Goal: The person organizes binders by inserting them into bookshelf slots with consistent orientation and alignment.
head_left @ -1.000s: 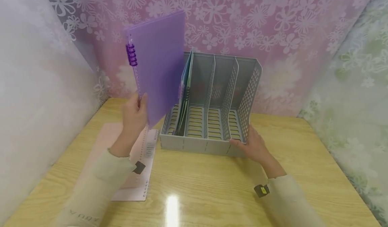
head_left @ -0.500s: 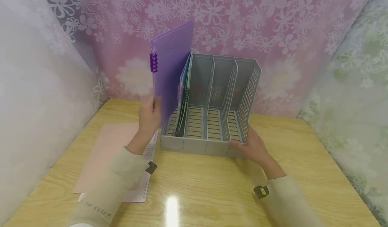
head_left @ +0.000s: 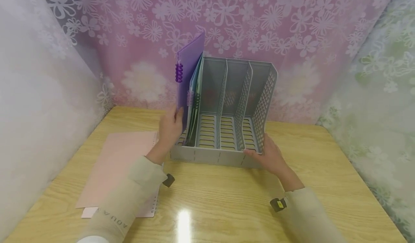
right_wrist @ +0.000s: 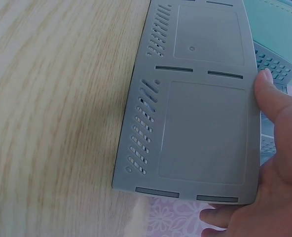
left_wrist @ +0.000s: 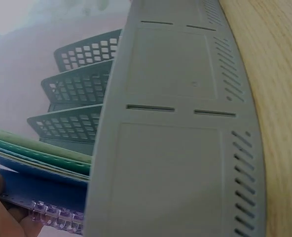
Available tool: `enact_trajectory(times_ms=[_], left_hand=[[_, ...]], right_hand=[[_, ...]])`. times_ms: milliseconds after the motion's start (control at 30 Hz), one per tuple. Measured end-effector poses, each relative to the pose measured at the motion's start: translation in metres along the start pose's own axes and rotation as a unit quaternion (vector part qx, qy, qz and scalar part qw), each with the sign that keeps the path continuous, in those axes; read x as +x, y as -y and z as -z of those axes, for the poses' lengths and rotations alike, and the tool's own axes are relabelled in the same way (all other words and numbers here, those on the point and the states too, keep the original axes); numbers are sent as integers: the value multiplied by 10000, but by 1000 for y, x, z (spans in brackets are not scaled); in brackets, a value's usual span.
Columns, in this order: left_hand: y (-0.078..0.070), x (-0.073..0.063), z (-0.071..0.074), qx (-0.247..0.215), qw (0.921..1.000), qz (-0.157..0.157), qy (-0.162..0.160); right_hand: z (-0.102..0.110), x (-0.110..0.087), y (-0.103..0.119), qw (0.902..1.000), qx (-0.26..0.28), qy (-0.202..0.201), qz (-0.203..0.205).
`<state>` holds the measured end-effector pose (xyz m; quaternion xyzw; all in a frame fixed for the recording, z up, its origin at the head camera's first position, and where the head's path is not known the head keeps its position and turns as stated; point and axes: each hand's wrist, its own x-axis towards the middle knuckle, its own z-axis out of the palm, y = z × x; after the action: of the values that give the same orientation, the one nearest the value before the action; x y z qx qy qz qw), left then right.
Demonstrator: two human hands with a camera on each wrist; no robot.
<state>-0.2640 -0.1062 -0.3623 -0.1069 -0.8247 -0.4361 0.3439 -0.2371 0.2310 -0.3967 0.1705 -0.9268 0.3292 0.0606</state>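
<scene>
1. In the head view, the left hand pinches the lower spine edge of a purple ring binder, upright at the leftmost compartment of a gray file rack. Its bottom edge is hidden behind the hand.
2. The right hand grips the rack's front right corner. The right wrist view adds the thumb hooked over the front wall's top and fingertips past the end wall.
3. The left wrist view shows stacked edges of green and blue folders and clear lilac rings, plus slanted vents low in the front wall.
4. Those folders lean in the leftmost compartment, just right of the binder; slotted floors show in the three compartments farther right.
5. The rack stands toward the tabletop's back edge, between its back corners. Bare wood runs from its front wall toward the viewer and out to the right edge.
6. Near the left edge, a pink notebook overlaps a pale notebook, partly under the left sleeve.
7. The tabletop is yellowish wood-grain with a bright reflection; a pink floral curtain hangs behind, paler cloth at both sides.
</scene>
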Motion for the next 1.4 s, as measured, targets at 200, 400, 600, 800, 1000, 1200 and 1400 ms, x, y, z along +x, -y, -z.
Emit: enact_trajectory(times_ms=[200, 400, 600, 800, 1000, 1200, 1400], left_hand=[[7, -4, -7, 105, 9999, -25, 61], [14, -10, -10, 34, 9995, -33, 316], [20, -17, -13, 178, 9985, 40, 518], [23, -22, -13, 272, 9966, 177, 755], [21, -23, -11, 319, 9949, 185, 940], [18, -25, -8, 445, 9903, 312, 1276], [14, -24, -6, 666, 9875, 337, 1385]], right_hand=[[-1, 1, -1, 10000, -26, 25, -52], [-1, 0, -3, 9999, -2, 48, -101], [0, -1, 0, 9997, -28, 98, -230], [1, -2, 2, 9995, -38, 149, -275], [1, -2, 1, 9997, -5, 128, -201], [0, -1, 0, 9998, -50, 74, -175], [-1, -1, -1, 9999, -24, 27, -129]])
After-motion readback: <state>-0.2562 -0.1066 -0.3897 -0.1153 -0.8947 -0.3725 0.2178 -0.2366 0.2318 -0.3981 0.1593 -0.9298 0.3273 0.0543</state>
